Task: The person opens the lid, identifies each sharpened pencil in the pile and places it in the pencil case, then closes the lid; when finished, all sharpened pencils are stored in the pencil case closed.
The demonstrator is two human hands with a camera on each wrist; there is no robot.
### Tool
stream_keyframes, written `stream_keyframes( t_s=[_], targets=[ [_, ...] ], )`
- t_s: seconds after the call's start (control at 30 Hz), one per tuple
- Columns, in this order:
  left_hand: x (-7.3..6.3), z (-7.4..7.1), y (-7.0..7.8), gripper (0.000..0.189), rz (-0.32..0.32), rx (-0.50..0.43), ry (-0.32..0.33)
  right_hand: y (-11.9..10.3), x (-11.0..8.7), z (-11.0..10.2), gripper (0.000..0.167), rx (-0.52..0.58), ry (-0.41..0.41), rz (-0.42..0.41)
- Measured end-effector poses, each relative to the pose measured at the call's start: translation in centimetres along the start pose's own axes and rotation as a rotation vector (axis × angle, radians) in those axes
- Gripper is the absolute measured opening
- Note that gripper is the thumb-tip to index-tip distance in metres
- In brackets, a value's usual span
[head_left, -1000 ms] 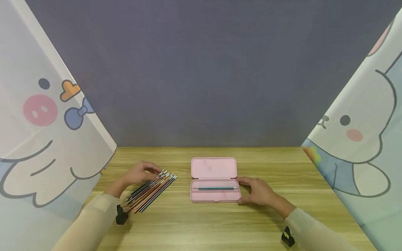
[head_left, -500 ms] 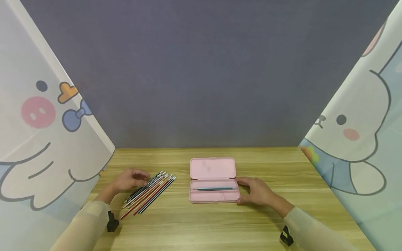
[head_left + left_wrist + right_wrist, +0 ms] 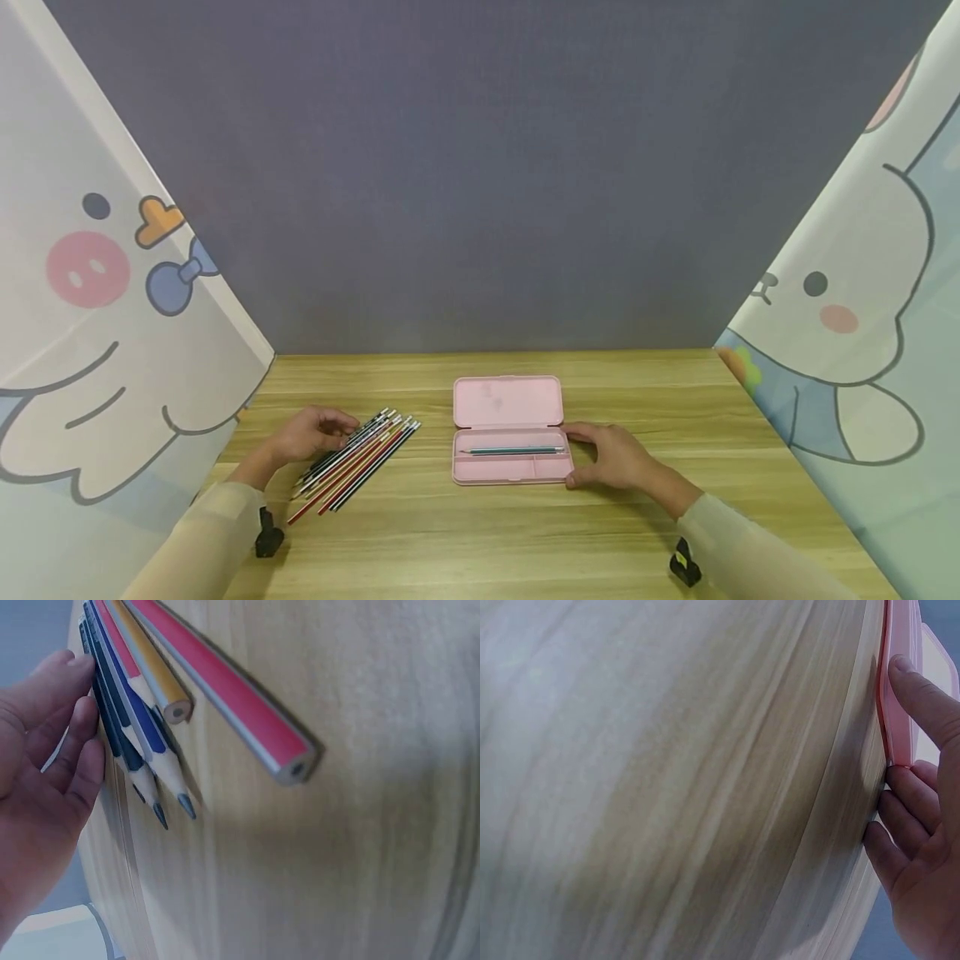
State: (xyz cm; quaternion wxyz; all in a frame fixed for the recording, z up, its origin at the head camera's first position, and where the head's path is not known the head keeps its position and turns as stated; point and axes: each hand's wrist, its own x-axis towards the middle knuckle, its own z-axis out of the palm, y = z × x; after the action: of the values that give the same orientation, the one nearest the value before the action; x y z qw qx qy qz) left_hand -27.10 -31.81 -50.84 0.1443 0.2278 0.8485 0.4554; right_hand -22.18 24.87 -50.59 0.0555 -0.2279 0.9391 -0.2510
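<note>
An open pink pencil case [image 3: 480,472] lies in the middle of the table, its lid [image 3: 517,402] folded back. One teal pencil [image 3: 517,451] rests lengthwise in its rear compartment. My right hand [image 3: 617,458] holds the case at its right end, thumb at the front corner and forefinger at the back. In the right wrist view, the thumb lies against the pink wall. To the left is a slanted pile of pencils [image 3: 360,467], dark, red, yellow and blue. My left hand [image 3: 311,435] is at its left side, fingers loosely bent beside the dark pencils [image 3: 112,712]; contact is unclear.
The wood-grain table [image 3: 480,542] ends at a grey upright panel [image 3: 495,183] behind. Cartoon-printed side panels stand left [image 3: 135,350] and right [image 3: 862,375]. A red pencil [image 3: 232,694] lies at the pile's near side, its blunt end toward me.
My left hand has drawn back left from above the pile to its left edge, then moved slightly nearer the dark pencils. My right hand stays on the pencil case.
</note>
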Motion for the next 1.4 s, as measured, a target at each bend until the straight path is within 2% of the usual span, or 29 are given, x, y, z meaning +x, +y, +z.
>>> stream_keyframes(
  t_s=[0.13, 0.33, 0.5, 0.63, 0.8, 1.17, 1.4],
  targets=[
    [0.1, 0.1, -0.1, 0.029, -0.008, 0.013, 0.023, 0.0, 0.0, -0.1, 0.091, -0.004, 0.006, -0.006],
    [-0.1, 0.1, 0.1, 0.024, -0.077, 0.053, 0.077, 0.0, 0.0, -0.1, 0.089, -0.002, 0.003, -0.01],
    [-0.1, 0.1, 0.3, 0.021, -0.088, 0.062, 0.083, 0.0, 0.0, -0.1, 0.09, -0.011, 0.006, -0.018],
    [0.1, 0.1, 0.4, 0.02, -0.085, 0.155, 0.086, 0.0, 0.0, -0.1, 0.09, -0.002, 0.004, -0.013],
    [0.3, 0.4, 0.8, 0.017, -0.117, 0.248, 0.112, 0.1, 0.0, 0.0, 0.091, 0.003, 0.001, -0.013],
    [0.2, 0.7, 0.7, 0.015, -0.103, 0.314, 0.152, 0.1, -0.1, 0.0, 0.091, 0.005, 0.0, -0.013],
    [0.0, -0.1, 1.6, 0.016, -0.058, 0.332, 0.17, 0.1, 0.1, -0.2, 0.09, -0.014, 0.011, -0.031]
  ],
)
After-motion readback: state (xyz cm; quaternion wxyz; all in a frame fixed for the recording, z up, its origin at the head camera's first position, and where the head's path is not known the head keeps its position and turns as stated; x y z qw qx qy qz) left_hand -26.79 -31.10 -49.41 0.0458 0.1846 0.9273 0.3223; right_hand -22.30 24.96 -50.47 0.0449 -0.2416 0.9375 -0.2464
